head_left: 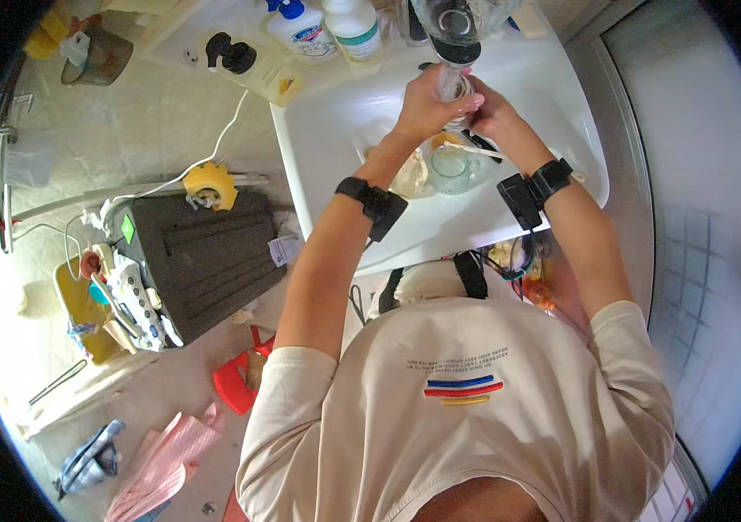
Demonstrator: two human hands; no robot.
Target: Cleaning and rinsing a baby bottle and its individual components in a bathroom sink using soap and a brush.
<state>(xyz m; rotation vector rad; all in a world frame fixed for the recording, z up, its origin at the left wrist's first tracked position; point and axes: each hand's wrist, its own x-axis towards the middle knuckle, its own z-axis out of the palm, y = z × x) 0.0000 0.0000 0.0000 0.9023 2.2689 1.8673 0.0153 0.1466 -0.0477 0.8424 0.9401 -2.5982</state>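
Observation:
Both my hands are raised over a white sink (553,96), under a chrome tap (456,26). My left hand (424,103) is wrapped around a small clear container (453,85) held just below the spout. My right hand (489,109) grips the same container from the other side, fingertips touching the left hand. Below them in the basin stands a clear glass cup (453,169) with a white stick (479,150) lying across its rim. A pale, translucent item (412,177) lies next to the cup. Black bands sit on both wrists.
Behind the basin stand a white pump bottle (301,30), a white bottle with a green label (353,26) and a black dispenser (231,54). On the floor to the left are a dark box (205,257), a yellow gear-shaped piece (209,184), a red object (233,381) and pink cloth (161,461).

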